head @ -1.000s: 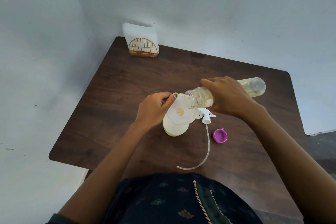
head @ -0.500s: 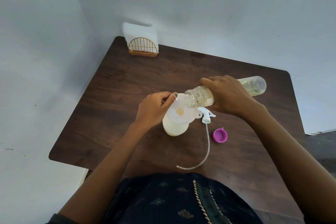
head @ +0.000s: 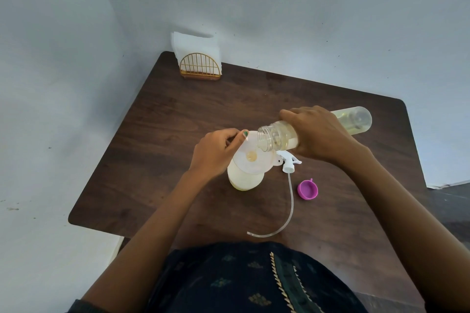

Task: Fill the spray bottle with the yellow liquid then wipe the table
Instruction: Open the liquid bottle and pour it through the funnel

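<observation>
Two hands work over the dark wooden bench (head: 157, 134): the right hand (head: 323, 132) is wrapped around a clear bottle (head: 356, 121) holding yellow liquid, tipped almost flat with its open mouth over a white funnel (head: 251, 156), while the left hand (head: 216, 151) pinches the funnel's rim between thumb and fingers. The funnel sits in the neck of the spray bottle (head: 244, 180), which stands upright just beside the left hand and looks pale yellow inside. Below the right hand lie the white spray head (head: 290, 162) with its long curved tube, and a purple cap (head: 307, 189) near it. Far beyond the left hand stands a gold wire napkin holder (head: 199, 68). No pouring stream can be made out, and the right palm hides the bottle's middle
</observation>
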{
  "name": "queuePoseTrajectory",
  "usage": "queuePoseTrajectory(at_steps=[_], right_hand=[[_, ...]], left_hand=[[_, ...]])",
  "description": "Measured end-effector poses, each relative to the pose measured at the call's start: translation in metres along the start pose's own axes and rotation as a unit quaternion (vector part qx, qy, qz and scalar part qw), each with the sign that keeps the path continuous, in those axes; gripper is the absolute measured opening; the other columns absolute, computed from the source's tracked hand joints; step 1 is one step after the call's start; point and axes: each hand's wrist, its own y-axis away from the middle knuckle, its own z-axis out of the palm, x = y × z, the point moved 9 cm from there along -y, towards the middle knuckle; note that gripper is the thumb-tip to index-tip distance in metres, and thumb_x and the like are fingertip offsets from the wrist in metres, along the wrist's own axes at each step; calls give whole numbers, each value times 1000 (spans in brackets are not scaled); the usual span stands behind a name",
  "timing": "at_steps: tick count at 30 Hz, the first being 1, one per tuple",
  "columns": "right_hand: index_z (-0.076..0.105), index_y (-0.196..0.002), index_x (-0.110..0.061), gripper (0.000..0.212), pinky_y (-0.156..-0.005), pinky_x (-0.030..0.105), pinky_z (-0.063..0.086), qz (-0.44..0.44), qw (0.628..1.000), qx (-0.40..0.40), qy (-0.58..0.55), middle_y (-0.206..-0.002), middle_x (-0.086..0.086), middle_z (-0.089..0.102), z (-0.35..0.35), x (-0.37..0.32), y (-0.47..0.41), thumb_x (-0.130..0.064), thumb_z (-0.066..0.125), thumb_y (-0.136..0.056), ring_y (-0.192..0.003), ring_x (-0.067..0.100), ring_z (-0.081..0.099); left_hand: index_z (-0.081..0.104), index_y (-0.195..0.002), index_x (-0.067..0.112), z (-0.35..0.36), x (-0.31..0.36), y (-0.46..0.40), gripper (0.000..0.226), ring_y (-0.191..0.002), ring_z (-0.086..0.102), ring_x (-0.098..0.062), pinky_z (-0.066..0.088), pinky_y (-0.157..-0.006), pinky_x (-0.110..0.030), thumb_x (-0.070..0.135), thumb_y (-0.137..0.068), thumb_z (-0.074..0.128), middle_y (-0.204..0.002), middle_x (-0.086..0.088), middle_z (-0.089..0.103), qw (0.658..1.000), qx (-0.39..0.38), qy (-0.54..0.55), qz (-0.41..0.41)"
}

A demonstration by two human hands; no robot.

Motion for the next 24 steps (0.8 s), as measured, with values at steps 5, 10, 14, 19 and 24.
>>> queuePoseTrajectory(at_steps=[5, 10, 14, 19, 24], right_hand=[[53, -97, -15, 33, -64, 29, 28, 4, 1000, -4, 4, -86, 3, 65, 2, 1, 0, -25, 73, -72, -77, 25, 59], [53, -97, -15, 34, -64, 28, 27, 4, 1000, -5, 3, -86, 3, 65, 2, 1, 0, -25, 73, -71, -76, 24, 58], [53, -98, -16, 35, -64, 28, 28, 4, 1000, -8, 4, -87, 2, 65, 3, 1, 0, -27, 73, -72, -77, 23, 58], [53, -98, -17, 34, -64, 29, 30, 6, 1000, -9, 10, -87, 1, 64, 3, 2, -1, -27, 72, -72, -78, 24, 59], [54, -94, -15, 33, -62, 28, 30, 0, 1000, -1, 10, -84, 3, 65, 3, 1, -1, -26, 74, -70, -75, 25, 60]], left_hand=[[68, -90, 27, 0, 0, 1, 47, -64, 57, -11, 42, -58, -32, 60, -89, 34, -70, 5, 64, 1000, 2, 5, -2], [69, -93, 27, 0, -1, 0, 45, -61, 55, -11, 39, -56, -29, 57, -91, 36, -68, 6, 63, 1000, 2, 8, 1], [69, -92, 28, 0, -2, 0, 43, -60, 54, -9, 36, -55, -26, 57, -91, 37, -64, 9, 60, 1000, 3, 7, 3], [69, -95, 29, 0, -2, -1, 45, -62, 56, -9, 38, -56, -27, 59, -90, 36, -70, 9, 63, 1000, 3, 9, 4], [69, -93, 28, -2, -2, -1, 45, -59, 53, -8, 36, -55, -27, 58, -91, 35, -66, 8, 62, 1000, 7, 4, 4]])
